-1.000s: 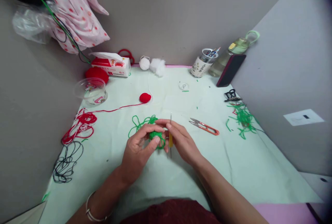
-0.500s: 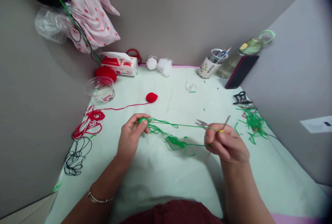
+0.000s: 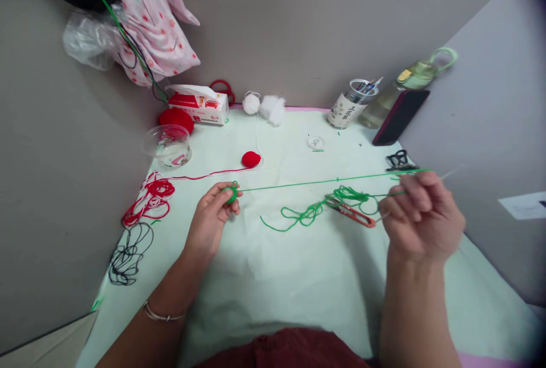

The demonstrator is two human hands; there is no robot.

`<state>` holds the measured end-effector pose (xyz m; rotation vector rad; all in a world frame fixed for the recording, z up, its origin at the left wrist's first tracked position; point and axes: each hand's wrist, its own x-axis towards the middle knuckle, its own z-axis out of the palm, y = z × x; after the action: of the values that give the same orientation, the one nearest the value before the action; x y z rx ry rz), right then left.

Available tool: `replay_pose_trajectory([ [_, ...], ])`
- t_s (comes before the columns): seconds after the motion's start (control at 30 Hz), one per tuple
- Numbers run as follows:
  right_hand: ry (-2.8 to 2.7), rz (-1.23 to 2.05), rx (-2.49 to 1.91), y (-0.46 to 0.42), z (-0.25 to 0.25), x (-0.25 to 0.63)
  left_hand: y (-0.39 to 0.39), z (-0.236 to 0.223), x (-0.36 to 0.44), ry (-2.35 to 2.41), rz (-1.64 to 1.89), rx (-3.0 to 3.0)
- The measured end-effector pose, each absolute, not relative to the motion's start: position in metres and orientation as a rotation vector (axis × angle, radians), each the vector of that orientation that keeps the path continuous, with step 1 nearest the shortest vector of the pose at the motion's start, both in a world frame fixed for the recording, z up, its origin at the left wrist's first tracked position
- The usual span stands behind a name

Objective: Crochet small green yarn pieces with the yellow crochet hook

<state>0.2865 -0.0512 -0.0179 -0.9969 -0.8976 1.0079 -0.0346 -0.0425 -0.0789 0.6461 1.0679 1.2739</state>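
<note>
Left hand [image 3: 213,209], palm inward, pinches green crocheted piece [image 3: 231,194]; right hand [image 3: 422,214], raised and curled well apart, grips taut green strand [image 3: 307,184] and slim hook [image 3: 450,174], blurred. Loose green yarn [image 3: 350,193] partly over orange-handled snips [image 3: 358,216]. Beyond: labelled clear cup [image 3: 342,112] holding pens [image 3: 370,87]; clear plastic tub [image 3: 178,157], contents unclear.

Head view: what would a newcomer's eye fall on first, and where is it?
Probably the straight green strand, stretched between the left hand and the right hand. Next, perhaps, the small red ball beyond it on the pale tabletop, and the pink spotted cloth hanging at upper left.
</note>
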Motion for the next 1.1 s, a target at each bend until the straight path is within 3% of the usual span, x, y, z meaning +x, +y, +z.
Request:
replay_pose_trajectory([
  [0.07,-1.13,0.972,-1.301,-0.05,-0.027,0.278,-0.044,-0.078,-0.032,1.039,1.243,0.64],
  [0.13,-1.26,0.645,-1.651,-0.049,-0.037,0.263,-0.048,-0.076,-0.027,1.02,1.202,0.653],
  [0.2,-1.289,0.491,-1.698,-0.051,-0.044,0.241,-0.054,-0.074,-0.02,1.02,1.171,0.683],
  [0.33,-1.311,1.16,-1.444,-0.062,-0.048,0.193,-0.067,-0.07,-0.009,1.054,1.159,0.779],
  [0.47,-1.438,1.554,-1.246,-0.071,-0.05,0.163,-0.073,-0.069,-0.005,1.097,1.158,0.916],
  [0.8,-1.467,1.638,-1.165,-0.079,-0.044,0.168,-0.067,-0.075,-0.009,1.047,1.086,0.785],
  [0.93,-1.489,1.507,-1.226,-0.077,-0.043,0.174,-0.066,-0.072,-0.01,1.029,1.064,0.74],
  [1.1,-1.452,0.843,-1.442,-0.065,-0.043,0.198,-0.065,-0.069,-0.009,0.902,1.016,0.573],
])
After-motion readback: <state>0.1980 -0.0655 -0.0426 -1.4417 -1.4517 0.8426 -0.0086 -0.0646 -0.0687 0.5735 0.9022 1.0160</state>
